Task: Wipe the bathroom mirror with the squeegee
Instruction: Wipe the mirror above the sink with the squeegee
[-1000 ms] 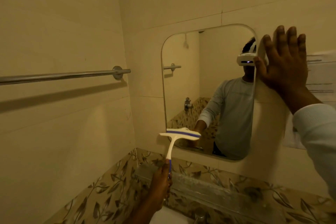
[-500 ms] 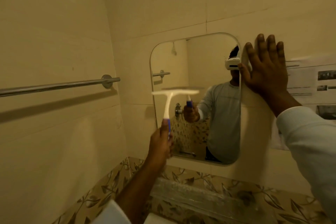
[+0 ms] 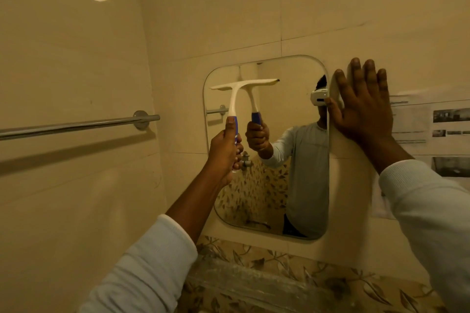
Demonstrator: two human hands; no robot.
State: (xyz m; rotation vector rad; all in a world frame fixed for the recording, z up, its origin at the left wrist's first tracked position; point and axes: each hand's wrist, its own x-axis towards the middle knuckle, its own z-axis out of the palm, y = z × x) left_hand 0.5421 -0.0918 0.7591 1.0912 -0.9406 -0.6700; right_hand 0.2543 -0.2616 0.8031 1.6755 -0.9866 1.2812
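Nearest, at lower centre of the frame: pale ribbed sleeve, bare forearm running up to the left hand [image 3: 225, 150]. Fingers [image 3: 237, 157] wrapped tight round the blue grip of a white plastic T-shaped squeegee [image 3: 235, 101], thumb laid up along the handle. Handle rising from the fist, leaning slightly right; blade bar crossing the top, long axis roughly level, tilted a little up toward the right, wiping edge turned to the glass. Blade at, or just short of, the upper left of the round-cornered frameless wall mirror [image 3: 292, 185]; contact not certain, though blade and reflection appear to meet. Glass beyond and below the blade, so a downward pull from here looks the likely stroke. Left hand clearly the working one. At right of frame, right hand [image 3: 361, 107] flat on the cream tiled wall, fingers spread, thumb at the mirror's right edge, holding nothing. Farther left, chrome towel rail [image 3: 76, 126] on the side wall.
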